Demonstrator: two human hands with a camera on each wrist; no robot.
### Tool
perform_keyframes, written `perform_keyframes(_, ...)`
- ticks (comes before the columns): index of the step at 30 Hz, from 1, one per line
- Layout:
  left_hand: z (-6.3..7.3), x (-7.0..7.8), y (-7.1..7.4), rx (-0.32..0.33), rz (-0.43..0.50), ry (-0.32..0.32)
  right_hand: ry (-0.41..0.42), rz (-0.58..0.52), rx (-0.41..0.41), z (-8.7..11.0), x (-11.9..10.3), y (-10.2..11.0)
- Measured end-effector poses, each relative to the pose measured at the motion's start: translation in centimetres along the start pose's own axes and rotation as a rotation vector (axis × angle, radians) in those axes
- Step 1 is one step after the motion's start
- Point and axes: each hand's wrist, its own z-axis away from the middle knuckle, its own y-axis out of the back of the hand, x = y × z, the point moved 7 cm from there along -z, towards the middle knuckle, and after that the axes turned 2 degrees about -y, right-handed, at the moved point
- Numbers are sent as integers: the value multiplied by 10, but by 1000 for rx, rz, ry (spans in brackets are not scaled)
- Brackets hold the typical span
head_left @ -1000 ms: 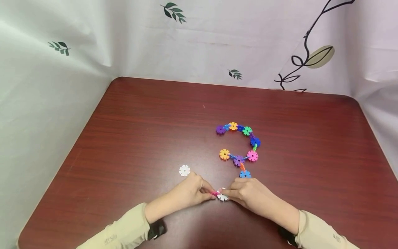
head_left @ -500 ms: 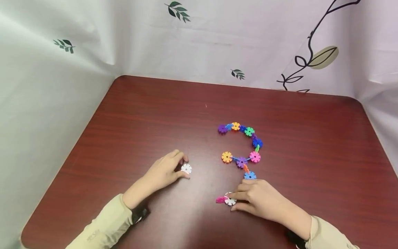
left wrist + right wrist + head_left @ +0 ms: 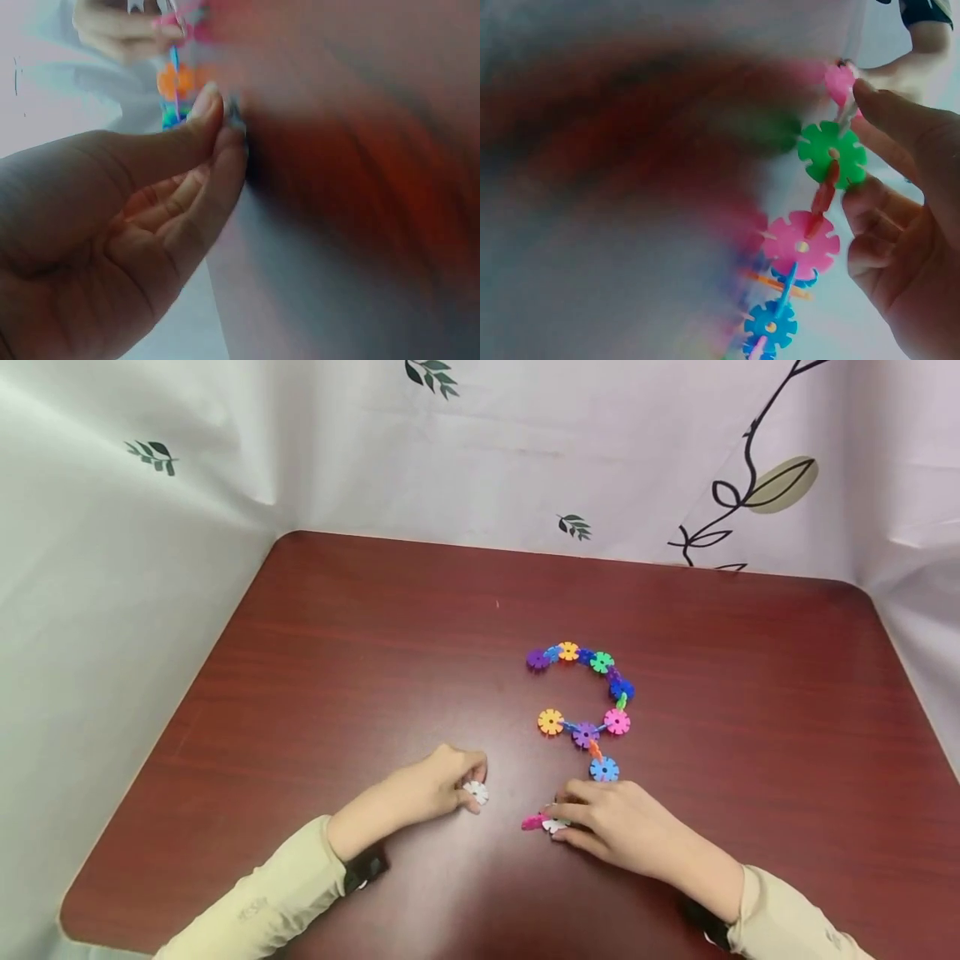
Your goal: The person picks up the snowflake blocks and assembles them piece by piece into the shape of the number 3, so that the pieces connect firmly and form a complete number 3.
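Observation:
My left hand (image 3: 431, 787) pinches a loose white snowflake disc (image 3: 476, 792) between thumb and fingers, above or on the table left of the chain. In the left wrist view its thumb and finger meet, and the disc is mostly hidden and blurred. My right hand (image 3: 622, 822) holds another white snowflake disc (image 3: 555, 826), which is slotted to a pink disc (image 3: 533, 822) pointing left. The right wrist view shows that white disc edge-on, joined to a green disc (image 3: 831, 154), then a red disc (image 3: 825, 191) and a larger-looking pink disc (image 3: 802, 244). In the head view the right hand covers this stretch.
Beyond my right hand the joined discs curve across the dark red table (image 3: 360, 693), including a light blue disc (image 3: 603, 769), a purple disc (image 3: 586, 735), a yellow disc (image 3: 551, 722) and a green disc (image 3: 602, 662). A white patterned curtain (image 3: 510, 452) surrounds the table.
My left hand let go of the pink disc, reached left to the loose white disc, and now brings it right towards the chain. The right hand keeps its hold on the other white disc.

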Motion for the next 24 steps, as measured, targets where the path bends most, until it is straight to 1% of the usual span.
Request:
perform_keyframes(2, -1, 7, -6, -36, 19, -20, -8, -5, 9, 0, 0, -1)
perform_keyframes(4, -1, 12, -10, -51, 28, -31, -27, -14, 13, 0, 1, -2)
perform_keyframes(8, 0, 21, -18, -63, -4, -58, -79, -19, 3, 1, 1, -4)
perform_keyframes(11, -3, 28, -23, -73, -10, -76, -111, 8, 28, 2, 2, -4)
perform_keyframes(13, -5, 30, -26, -76, 14, -84, -119, 36, 56, 2, 2, -5)
perform_keyframes(17, -7, 29, -31, -105, 132, -62, -91, 71, 117, 1, 0, -5)
perform_keyframes(19, -8, 27, -34, -130, 214, -30, -59, 73, 141, 0, -1, -4)
perform_keyframes(24, -7, 20, -42, -208, 422, 68, 58, 74, 196, -2, -9, 0)
